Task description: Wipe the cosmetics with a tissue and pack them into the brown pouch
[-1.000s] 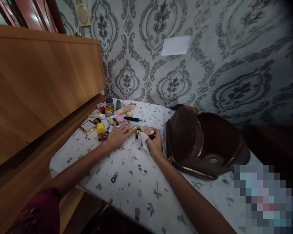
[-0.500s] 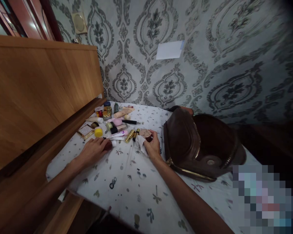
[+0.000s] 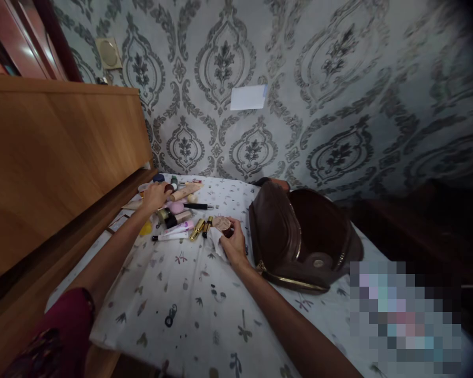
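Grey damask-patterned wallpaper rises behind a table spread with white cloth printed with small plants. Clock positions run from the person's right hand, near the centre. It is curled around a round patterned case and a crumpled white tissue. At 9 o'clock, just beside the tissue, lie 2 slim cosmetics: a black-and-gold tube and a gold tube. Beyond them is a pink-and-white tube, its print too small to read. At 10 o'clock, the left hand reaches among cosmetics, fingers by a dark red item; whether it grips anything cannot be told. At 3 o'clock stands an open brown bag, its round badge illegible. At 12 o'clock, a pale sheet is on the wall.
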### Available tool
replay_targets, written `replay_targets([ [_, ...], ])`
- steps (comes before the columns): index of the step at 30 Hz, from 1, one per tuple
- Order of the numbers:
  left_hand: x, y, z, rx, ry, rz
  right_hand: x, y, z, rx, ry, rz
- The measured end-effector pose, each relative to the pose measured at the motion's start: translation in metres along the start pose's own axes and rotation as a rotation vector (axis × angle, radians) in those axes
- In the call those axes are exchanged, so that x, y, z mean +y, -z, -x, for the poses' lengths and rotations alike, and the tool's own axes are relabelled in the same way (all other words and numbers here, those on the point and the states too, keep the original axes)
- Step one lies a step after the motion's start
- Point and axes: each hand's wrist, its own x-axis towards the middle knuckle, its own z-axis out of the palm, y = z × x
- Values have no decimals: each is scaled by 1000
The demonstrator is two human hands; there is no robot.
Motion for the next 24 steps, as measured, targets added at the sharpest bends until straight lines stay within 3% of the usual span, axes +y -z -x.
replay_targets([
  [2, 5, -6, -1, 6, -16, -17, -1, 1, -1, 18, -22, -24],
  [5, 21, -14, 21, 22, -125, -28, -3, 4, -2, 46, -51, -88],
  [6, 28, -18, 33, 5, -211, -21, -3, 5, -3, 48, -54, -107],
  [8, 42, -28, 57, -101, -514, 24, -4, 5, -2, 43, -50, -135],
  [10, 54, -41, 74, -207, -629, 30, -5, 5, -2, 32, -50, -153],
  [12, 60, -52, 78, -258, -633, 14, -5, 3, -1, 24, -55, -163],
  [16, 65, -61, 58, -263, -565, -16, -6, 1, -1, 0, -47, -163],
  [19, 62, -56, 48, -284, -575, -16, -8, 1, 0, -9, -23, -161],
  [24, 36, -43, 61, -375, -675, -16, -13, 1, 3, -87, -81, -172],
])
